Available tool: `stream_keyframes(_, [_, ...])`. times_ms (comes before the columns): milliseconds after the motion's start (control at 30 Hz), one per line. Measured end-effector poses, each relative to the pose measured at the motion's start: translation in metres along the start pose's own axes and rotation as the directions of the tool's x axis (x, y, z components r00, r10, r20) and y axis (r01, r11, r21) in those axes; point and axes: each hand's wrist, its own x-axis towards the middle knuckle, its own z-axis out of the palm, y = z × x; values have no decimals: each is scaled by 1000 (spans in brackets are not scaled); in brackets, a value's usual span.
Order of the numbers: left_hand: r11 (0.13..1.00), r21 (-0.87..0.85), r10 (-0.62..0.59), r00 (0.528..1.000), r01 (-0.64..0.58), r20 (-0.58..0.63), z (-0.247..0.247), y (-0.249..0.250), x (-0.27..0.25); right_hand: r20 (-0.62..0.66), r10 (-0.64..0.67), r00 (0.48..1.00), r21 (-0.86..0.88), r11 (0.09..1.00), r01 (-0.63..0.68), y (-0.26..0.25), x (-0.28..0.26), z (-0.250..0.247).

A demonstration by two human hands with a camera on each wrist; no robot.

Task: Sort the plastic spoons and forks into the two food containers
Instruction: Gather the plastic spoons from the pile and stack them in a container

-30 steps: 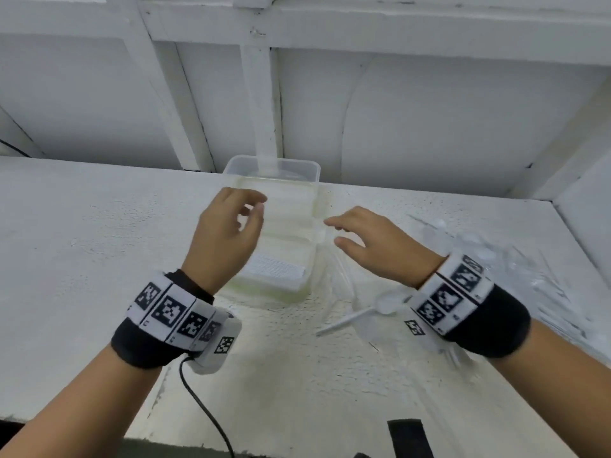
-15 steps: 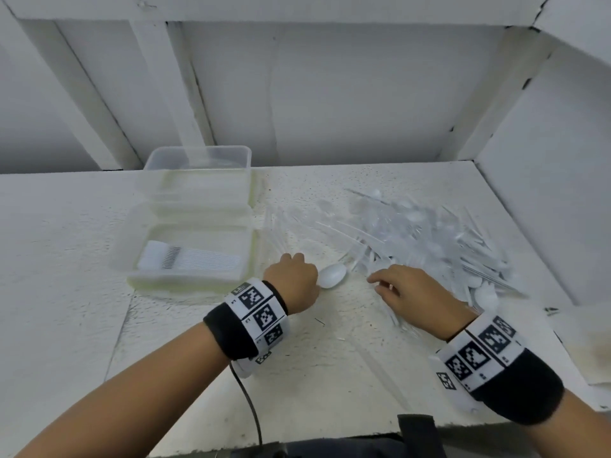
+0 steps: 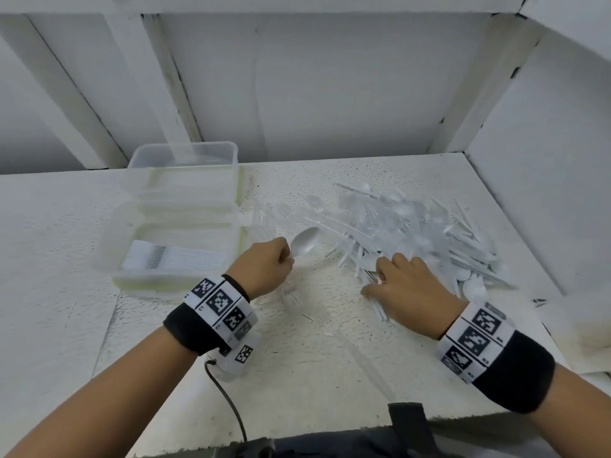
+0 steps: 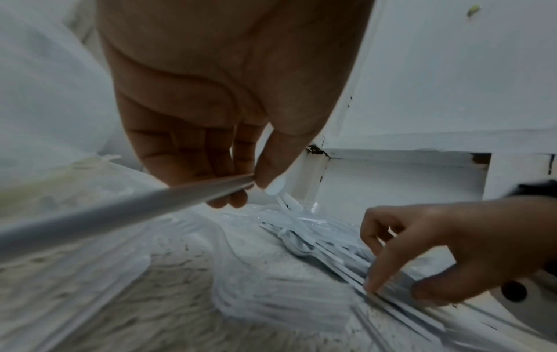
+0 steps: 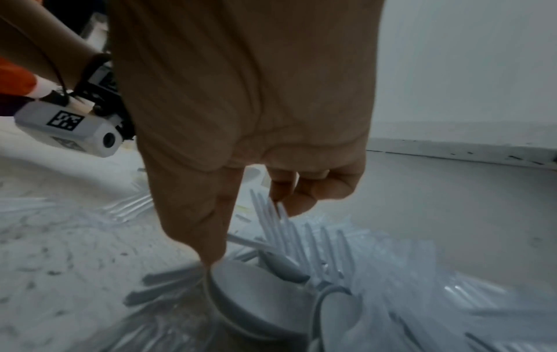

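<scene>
Two clear food containers stand at the left in the head view: the far container (image 3: 183, 170) and the near container (image 3: 132, 279), which holds a neat row of white forks (image 3: 172, 259). A big pile of white plastic spoons and forks (image 3: 413, 233) lies at the right. My left hand (image 3: 287, 259) pinches a white spoon (image 3: 305, 241) by its handle (image 4: 120, 214), between thumb and fingers (image 4: 271, 171), with the bowl pointing away. My right hand (image 3: 380, 276) is at the pile's near edge. Its thumb (image 5: 208, 238) presses down on a spoon bowl (image 5: 256, 297), and a fingertip (image 4: 373, 283) touches handles.
White walls enclose the shelf at the back and right (image 3: 545, 160). A few loose clear forks (image 3: 294, 297) lie on the rough white surface (image 3: 330, 358) between my hands. A black cable (image 3: 228, 404) runs from my left wrist toward the front edge.
Both hands left the containers and came to the pile at the right. My left hand took hold of a spoon and raised its bowl; my right hand settled on the pile's edge.
</scene>
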Motion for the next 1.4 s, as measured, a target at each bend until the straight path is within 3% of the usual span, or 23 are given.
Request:
stream_keyframes(200, [999,-37,-24,1000,25,19,0,-5,-4,81,-69,994,-13,997,70,-3,11,2])
stream_keyframes(367, [984,-171,-38,999,41,18,-1,-5,-5,-47,-211,976,106,971,215,-2,19,2])
stream_keyframes(467, [905,-414,-100,995,101,26,-3,-3,-6,-219,-286,933,255,906,337,-11,21,-7])
stream_keyframes(533, [814,-560,-154,987,155,51,-5,-2,-6,-262,-216,941,497,806,323,-18,24,-16])
stream_keyframes(633, [762,-625,-184,982,171,44,-7,-2,-6,-159,-65,985,783,600,166,-25,25,-33])
stream_keyframes(700, [757,-631,-198,980,168,24,-9,-2,-5,-109,42,993,922,378,85,-27,27,-45])
stream_keyframes(767, [750,-640,-207,978,168,13,-11,-1,-5,21,109,994,993,113,-33,-22,27,-56])
stream_keyframes(833, [745,-646,-205,979,167,17,-12,-1,-5,162,62,985,979,-131,-153,-14,25,-66])
stream_keyframes(867, [744,-646,-204,979,169,22,-12,-1,-5,199,19,980,960,-206,-191,-10,22,-70])
stream_keyframes(933, [742,-646,-207,978,179,34,-12,-1,-5,225,-16,974,944,-243,-222,-3,15,-75])
stream_keyframes(1033, [764,-616,-206,978,190,45,-9,2,-5,232,68,970,952,-222,-212,7,7,-71])
stream_keyframes(1167, [929,-337,-140,988,152,60,5,14,1,298,243,923,896,-405,-183,22,1,-56])
stream_keyframes(1300, [994,-53,-76,960,93,269,31,32,9,417,400,816,854,-479,-202,28,2,-42])
stream_keyframes(1400, [997,60,-70,934,53,352,44,43,13,465,409,785,830,-511,-225,26,3,-37])
